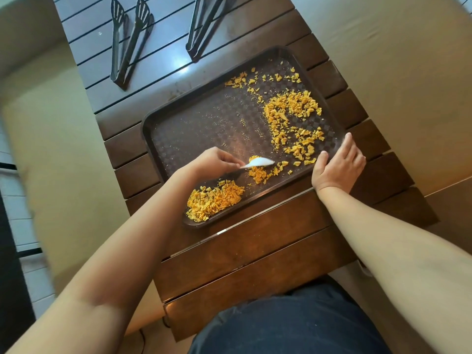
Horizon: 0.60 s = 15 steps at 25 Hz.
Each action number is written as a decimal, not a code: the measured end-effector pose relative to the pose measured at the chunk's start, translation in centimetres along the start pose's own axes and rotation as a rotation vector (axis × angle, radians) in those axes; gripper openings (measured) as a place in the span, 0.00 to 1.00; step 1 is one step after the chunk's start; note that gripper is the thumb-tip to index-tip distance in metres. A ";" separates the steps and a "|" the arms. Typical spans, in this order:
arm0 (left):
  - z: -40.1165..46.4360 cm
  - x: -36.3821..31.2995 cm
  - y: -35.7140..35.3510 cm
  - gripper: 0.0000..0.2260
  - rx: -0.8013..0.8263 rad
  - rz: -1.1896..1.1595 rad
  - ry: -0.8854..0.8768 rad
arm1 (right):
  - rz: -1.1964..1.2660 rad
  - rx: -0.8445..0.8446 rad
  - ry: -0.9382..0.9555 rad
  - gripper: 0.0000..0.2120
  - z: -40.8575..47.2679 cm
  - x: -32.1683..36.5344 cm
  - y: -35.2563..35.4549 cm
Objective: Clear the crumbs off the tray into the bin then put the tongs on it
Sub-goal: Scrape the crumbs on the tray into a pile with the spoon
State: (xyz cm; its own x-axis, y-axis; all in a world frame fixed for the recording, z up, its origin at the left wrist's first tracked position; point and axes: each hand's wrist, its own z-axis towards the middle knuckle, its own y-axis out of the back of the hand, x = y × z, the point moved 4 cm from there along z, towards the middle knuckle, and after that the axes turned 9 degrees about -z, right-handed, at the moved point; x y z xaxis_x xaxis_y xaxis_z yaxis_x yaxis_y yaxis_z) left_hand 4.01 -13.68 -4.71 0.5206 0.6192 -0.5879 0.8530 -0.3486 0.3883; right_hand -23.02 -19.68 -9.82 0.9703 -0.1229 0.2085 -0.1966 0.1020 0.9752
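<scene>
This looks like a home room or a small eatery rather than a workshop or lab. The surface point(255, 251) is a dark slatted wooden table, and beyond the left hand point(214, 159) lie two pairs of metal serving tongs point(127, 39). A brown textured plastic serving tray point(204, 123), of the cafeteria kind, sits under both hands, strewn with orange snack crumbs point(291, 111). A plain beige floor point(396, 60) surrounds the table, with pale tiles at the far left.

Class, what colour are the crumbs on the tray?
Orange-yellow crumbs, on the dark brown tray; head view.
</scene>
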 end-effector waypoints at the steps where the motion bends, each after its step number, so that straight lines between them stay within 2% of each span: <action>1: -0.4 0.2 0.2 0.09 0.031 0.038 0.013 | -0.001 -0.002 0.001 0.31 0.0 0.0 0.0; 4: -0.9 -0.3 0.9 0.09 0.074 0.043 0.010 | -0.008 0.009 -0.002 0.31 0.0 0.0 0.0; 7: 0.1 -2.0 0.3 0.09 -0.008 -0.043 -0.065 | -0.010 0.013 -0.002 0.31 0.0 0.0 0.0; 9: 0.9 -3.0 -0.9 0.09 -0.022 0.000 -0.076 | -0.011 0.001 0.002 0.31 0.0 0.0 0.0; 15: 1.1 -3.6 -2.3 0.10 0.083 0.171 -0.088 | -0.008 0.001 0.000 0.31 0.0 0.1 0.1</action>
State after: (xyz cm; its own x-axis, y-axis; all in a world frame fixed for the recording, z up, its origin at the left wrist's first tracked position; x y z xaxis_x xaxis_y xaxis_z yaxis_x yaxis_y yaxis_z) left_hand 0.18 -15.90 -4.24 0.6558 0.4834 -0.5798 0.7503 -0.5019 0.4302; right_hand -22.97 -19.66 -9.75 0.9717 -0.1241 0.2011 -0.1894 0.1000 0.9768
